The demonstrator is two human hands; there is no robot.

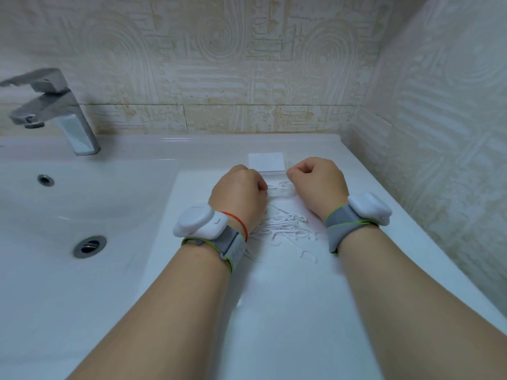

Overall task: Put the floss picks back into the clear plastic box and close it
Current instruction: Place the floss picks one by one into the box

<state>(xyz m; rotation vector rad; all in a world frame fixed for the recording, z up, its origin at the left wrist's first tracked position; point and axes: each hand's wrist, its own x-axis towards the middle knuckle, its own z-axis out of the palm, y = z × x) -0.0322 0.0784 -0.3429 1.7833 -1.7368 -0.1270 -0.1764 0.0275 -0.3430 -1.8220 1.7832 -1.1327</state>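
Refilling the floss box: both hands working at the open box

The left hand (238, 191) and right hand (318, 184) are curling their fingers at either side of the clear plastic box (277, 188), which is sitting lid-up on the white surface (274, 311). Whether those fingers are gripping the box, picks or nothing is hidden. Most floss picks (285, 226) are lying loose between the wrists, so the filling seems to be just beginning. Next, one hand probably needs to be gathering picks while the other is steadying the box.

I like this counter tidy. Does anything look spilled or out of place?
Yes. White floss picks lie scattered loose on the counter, just in front of the clear plastic box, whose lid is open, between the left hand and right hand.
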